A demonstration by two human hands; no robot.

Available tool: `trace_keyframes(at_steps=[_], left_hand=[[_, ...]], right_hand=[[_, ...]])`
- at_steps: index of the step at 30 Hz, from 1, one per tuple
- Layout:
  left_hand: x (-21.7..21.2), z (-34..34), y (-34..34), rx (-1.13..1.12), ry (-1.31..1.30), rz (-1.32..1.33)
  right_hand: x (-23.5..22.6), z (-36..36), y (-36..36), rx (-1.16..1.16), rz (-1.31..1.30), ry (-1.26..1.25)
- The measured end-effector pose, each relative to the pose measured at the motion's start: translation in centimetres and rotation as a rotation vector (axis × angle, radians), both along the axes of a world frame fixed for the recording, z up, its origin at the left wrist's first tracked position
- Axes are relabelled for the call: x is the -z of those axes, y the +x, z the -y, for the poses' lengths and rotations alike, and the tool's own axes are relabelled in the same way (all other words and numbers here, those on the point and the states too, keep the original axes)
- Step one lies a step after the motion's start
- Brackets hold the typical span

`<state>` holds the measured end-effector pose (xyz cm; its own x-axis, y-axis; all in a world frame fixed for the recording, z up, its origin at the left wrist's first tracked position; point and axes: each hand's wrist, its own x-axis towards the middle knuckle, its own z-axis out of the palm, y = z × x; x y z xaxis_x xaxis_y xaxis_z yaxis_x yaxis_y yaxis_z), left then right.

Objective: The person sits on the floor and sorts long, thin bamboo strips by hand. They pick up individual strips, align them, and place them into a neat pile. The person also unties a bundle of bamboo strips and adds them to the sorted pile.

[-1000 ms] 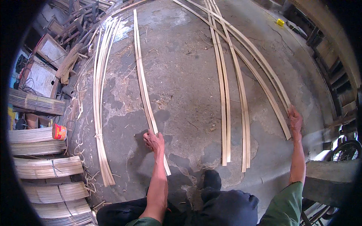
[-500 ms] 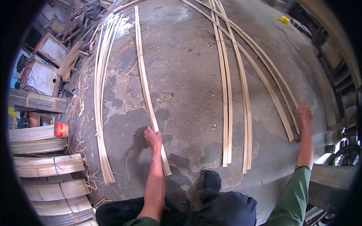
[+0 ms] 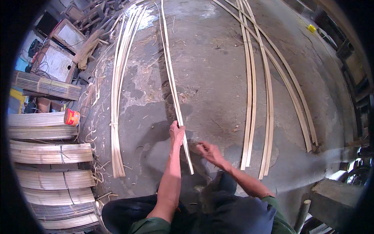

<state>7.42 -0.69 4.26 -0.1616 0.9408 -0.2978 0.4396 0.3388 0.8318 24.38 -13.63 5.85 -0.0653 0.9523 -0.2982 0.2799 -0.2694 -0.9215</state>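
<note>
Long pale wooden strips (image 3: 170, 74), lying close together, rise off the floor in front of me and stretch away to the far end. My left hand (image 3: 177, 133) is closed round them near their near end, and their shadow falls on the concrete to the left. To the right of that near end hovers my right hand (image 3: 210, 153), empty, its loosely bent fingers apart and pointing at the strips. Left of my left hand lies a bundle of similar strips (image 3: 115, 132), tied near its lower part.
More strips (image 3: 249, 97) lie on the floor at the right, some crossing at the far end. Stacked, tied bundles of slats (image 3: 54, 152) line the left side, with a red-and-yellow tin (image 3: 71, 117) on top. A concrete block (image 3: 337, 191) stands at the lower right.
My right hand has swung in from the far right strips to the middle. The strips in my left hand have come up off the floor. The view has shifted.
</note>
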Motion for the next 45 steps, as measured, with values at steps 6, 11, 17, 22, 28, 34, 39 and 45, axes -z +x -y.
trace_keyframes(at_steps=[6, 11, 17, 22, 28, 34, 39, 45], left_hand=[[0.6, 1.5, 1.4, -0.096, 0.076, 0.370], [0.0, 2.2, 3.0, -0.254, -0.057, 0.697], [1.2, 2.5, 3.9, -0.131, 0.186, 0.072], [0.8, 2.9, 4.0, -0.280, 0.230, -0.079], [1.7, 2.7, 1.9, -0.289, 0.145, 0.212], [0.1, 3.1, 4.2, -0.318, -0.044, 0.322], [0.0, 3.7, 4.4, -0.287, 0.044, 0.328], [0.6, 3.7, 4.1, -0.310, 0.034, 0.417]], right_hand=[[-0.6, 0.0, -4.0, 0.011, -0.160, -0.075], [-1.6, 0.7, -2.8, 0.030, -0.115, -0.148], [0.0, 1.3, -2.5, 0.115, 0.031, -0.131], [-2.0, 1.3, -1.4, 0.465, -0.345, -0.133], [-11.9, 0.5, 3.4, 0.655, -0.353, 0.267], [-10.6, 3.2, 6.8, 0.665, 0.021, 0.305], [-6.6, 3.9, 7.4, 0.754, -0.020, 0.310], [-5.9, 2.9, 8.1, 0.830, -0.049, 0.160]])
